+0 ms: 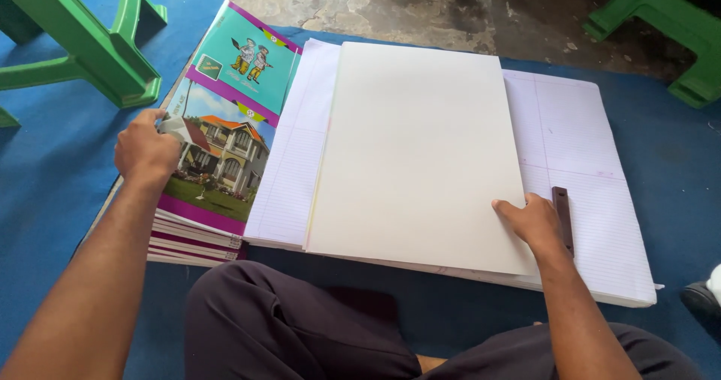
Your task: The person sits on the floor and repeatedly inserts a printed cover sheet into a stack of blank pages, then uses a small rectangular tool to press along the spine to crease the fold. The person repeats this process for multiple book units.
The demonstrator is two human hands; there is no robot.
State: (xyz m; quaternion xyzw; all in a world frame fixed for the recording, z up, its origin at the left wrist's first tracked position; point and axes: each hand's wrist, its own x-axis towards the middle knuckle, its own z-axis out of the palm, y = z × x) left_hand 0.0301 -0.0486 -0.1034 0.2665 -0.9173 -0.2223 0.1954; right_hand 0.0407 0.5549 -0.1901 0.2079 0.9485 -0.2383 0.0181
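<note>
Hands, two, bare, seen from above over a blue mat (60, 170) on the floor.

Left hand (145, 152): grip curled loosely, fingers bent over the far left edge of the top cover on a stack of exercise books (197, 233); thumb side toward the viewer, fingertips hidden past the knuckles, so how tightly the cover edge is pinched cannot be told. The top cover shows a picture of a house with a lawn, bordered in purple.

Second printed cover (244, 61): teal with two cartoon figures, lying just beyond the house cover, partly under the ruled paper.

Right hand (535, 221): grip open and flat, fingers together, pressing the lower right corner of a blank white sheet (417, 147). Nothing is clasped.

Blank white sheet: large, unmarked, set slightly askew on top of a thick pile of ruled paper (578, 147), whose lined pages show to both left and right of it. The pile lies on the blue mat, directly in front of the person's crossed legs in dark trousers (270, 327).

Dark brown bar (562, 216): narrow, flat, lying on the ruled paper just beside the right hand, touching or nearly touching its outer edge.

Green plastic stool legs (90, 42): upper left, on the mat. Further green plastic legs (668, 27): upper right, on bare concrete floor (420, 4).
</note>
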